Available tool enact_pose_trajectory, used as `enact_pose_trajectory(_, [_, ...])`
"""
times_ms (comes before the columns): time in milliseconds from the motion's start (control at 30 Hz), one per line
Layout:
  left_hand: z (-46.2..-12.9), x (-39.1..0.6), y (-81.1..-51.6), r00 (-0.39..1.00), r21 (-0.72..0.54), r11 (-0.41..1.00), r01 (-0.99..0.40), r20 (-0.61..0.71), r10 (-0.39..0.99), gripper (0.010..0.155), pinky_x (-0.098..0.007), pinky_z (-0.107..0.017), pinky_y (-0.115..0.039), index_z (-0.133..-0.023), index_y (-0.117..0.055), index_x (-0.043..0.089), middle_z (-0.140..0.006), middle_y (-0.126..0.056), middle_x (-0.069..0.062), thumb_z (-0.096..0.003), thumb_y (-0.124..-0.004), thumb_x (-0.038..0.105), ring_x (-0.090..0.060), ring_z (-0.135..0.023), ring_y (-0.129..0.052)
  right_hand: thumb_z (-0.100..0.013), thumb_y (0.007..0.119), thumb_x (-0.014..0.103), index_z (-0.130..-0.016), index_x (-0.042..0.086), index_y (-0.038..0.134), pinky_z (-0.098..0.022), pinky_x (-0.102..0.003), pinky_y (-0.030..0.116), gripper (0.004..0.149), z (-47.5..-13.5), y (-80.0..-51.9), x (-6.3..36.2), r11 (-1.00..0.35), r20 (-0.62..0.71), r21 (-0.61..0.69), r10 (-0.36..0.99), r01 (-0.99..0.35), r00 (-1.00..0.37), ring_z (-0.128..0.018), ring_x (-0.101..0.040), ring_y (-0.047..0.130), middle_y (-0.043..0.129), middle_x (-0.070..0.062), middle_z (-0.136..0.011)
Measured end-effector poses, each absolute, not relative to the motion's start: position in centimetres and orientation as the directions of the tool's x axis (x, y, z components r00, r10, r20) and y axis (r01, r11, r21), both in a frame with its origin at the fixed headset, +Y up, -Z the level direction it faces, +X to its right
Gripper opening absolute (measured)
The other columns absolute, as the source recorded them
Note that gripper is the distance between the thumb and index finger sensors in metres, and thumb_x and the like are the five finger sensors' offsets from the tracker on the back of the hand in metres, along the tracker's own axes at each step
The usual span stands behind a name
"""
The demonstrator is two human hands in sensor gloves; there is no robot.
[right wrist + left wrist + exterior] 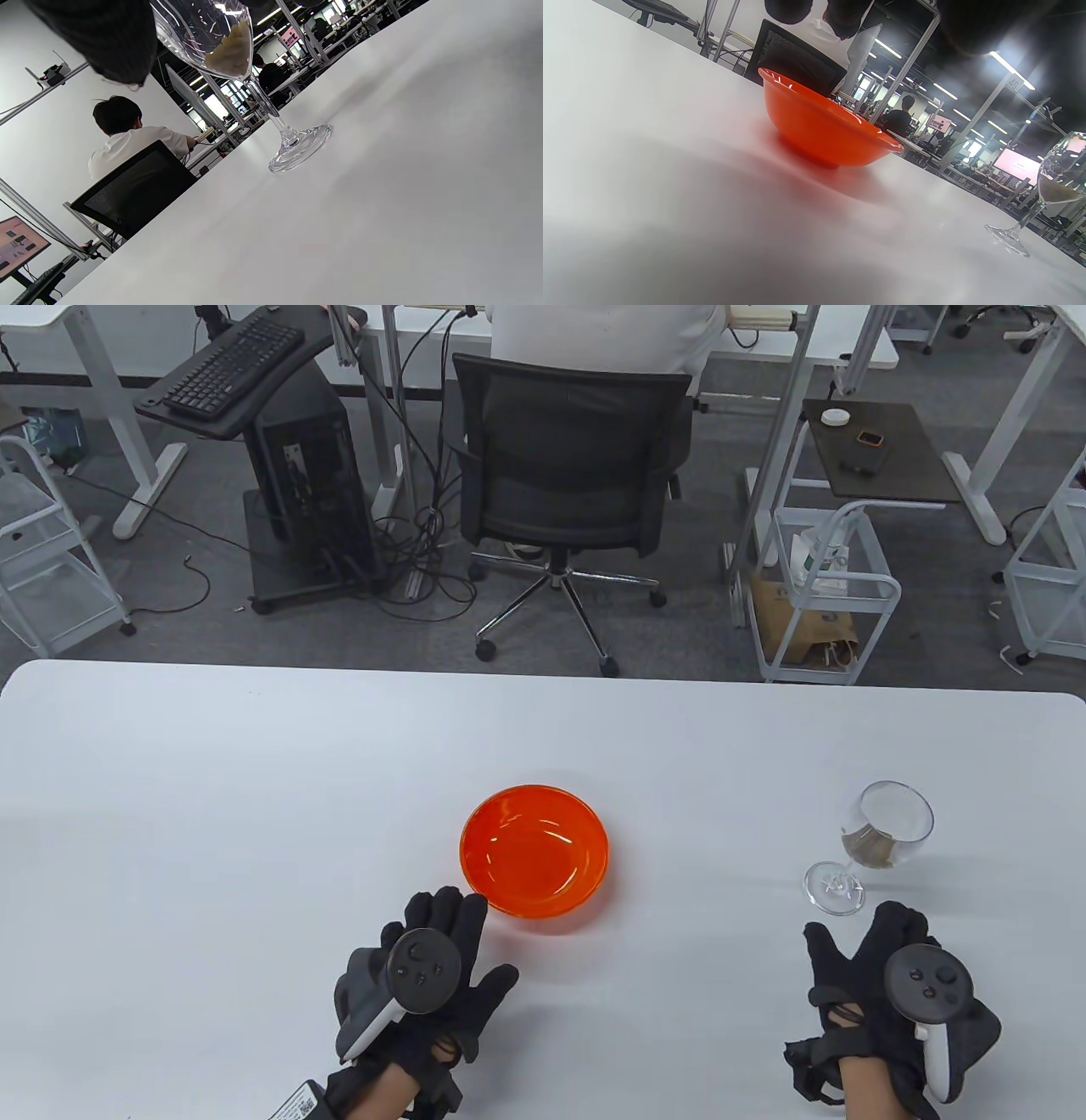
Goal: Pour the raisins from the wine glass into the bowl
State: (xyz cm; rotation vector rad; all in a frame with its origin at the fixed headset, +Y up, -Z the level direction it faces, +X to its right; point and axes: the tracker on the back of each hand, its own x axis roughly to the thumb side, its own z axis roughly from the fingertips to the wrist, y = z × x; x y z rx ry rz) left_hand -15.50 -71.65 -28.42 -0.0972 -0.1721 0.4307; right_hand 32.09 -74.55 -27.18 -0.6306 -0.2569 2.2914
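An empty orange bowl point(535, 859) sits on the white table point(254, 780), near the middle; it also shows in the left wrist view point(823, 127). A clear wine glass point(874, 840) with pale raisins in its bowl stands upright to the right; it shows in the left wrist view point(1048, 190) and the right wrist view point(237, 63). My left hand point(441, 950) rests flat, open and empty, just near-left of the bowl. My right hand point(882, 967) is open and empty just near of the glass foot, apart from it.
Beyond the table's far edge stand a black office chair point(568, 475) with a seated person, a computer stand point(288, 466) and white carts point(827, 594). Nothing else lies on the table.
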Motion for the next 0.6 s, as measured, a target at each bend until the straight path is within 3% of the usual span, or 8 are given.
enact_pose_trajectory(467, [-28.4,-15.3,-71.9,0.896,-0.145,0.906,-0.398,0.151,0.418,0.086,-0.064,-0.075,-0.023,-0.112,-0.037,0.028,-0.123,-0.035,-0.013,-0.0414,-0.071,0.065,-0.041,-0.111,-0.026,-0.052,0.08,0.053,-0.108,0.009,0.019,-0.07,-0.072,0.009,0.094,-29.7,-75.5,33.4,-0.545,-0.354,-0.373,0.832,-0.751,-0.428,-0.098,-0.061,0.002,0.007,-0.028,-0.114])
enact_pose_trajectory(600, [-28.4,-15.1,-72.1,0.905,-0.151,0.914,-0.376,0.154,0.397,0.087,-0.064,-0.075,-0.023,-0.112,-0.037,0.029,-0.123,-0.034,-0.013,-0.0413,-0.071,0.066,-0.041,-0.111,-0.026,-0.051,0.081,0.053,-0.108,0.009,0.019,-0.07,-0.072,0.01,0.095,-31.3,-75.7,34.9,-0.594,-0.418,-0.384,0.794,-0.706,-0.441,-0.099,-0.06,0.003,0.009,-0.027,-0.115])
